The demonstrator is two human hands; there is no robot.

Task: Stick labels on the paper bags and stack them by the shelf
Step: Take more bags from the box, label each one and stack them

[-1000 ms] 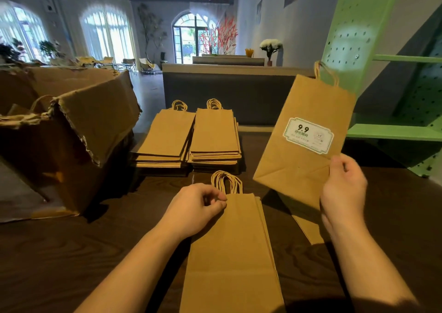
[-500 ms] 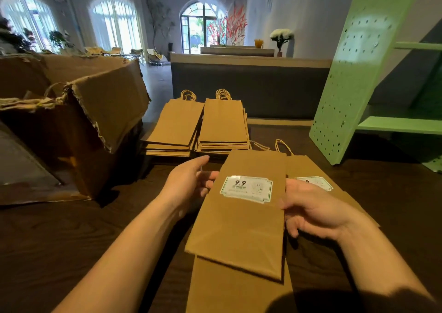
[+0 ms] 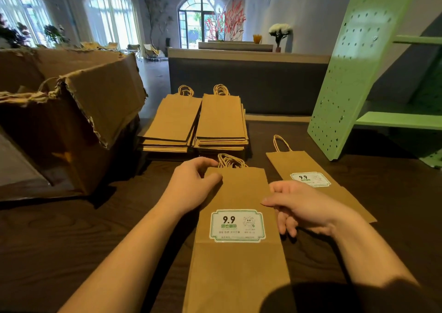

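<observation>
The bag lies flat on the table before you. Your left hand pinches its top left corner, thumb on top. Your right hand touches its right edge, fingers loosely curled, gripping nothing. A second bag lies by the shelf.

Arched windows, dark counter, white walls

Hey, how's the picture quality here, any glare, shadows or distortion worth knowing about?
Head view throughout: the arched windows are blown out by backlight; a dark shadow falls over the lower right of the near labelled bag; its label is sharp and readable; the green shelf looks tilted, likely wide-angle distortion.
</observation>
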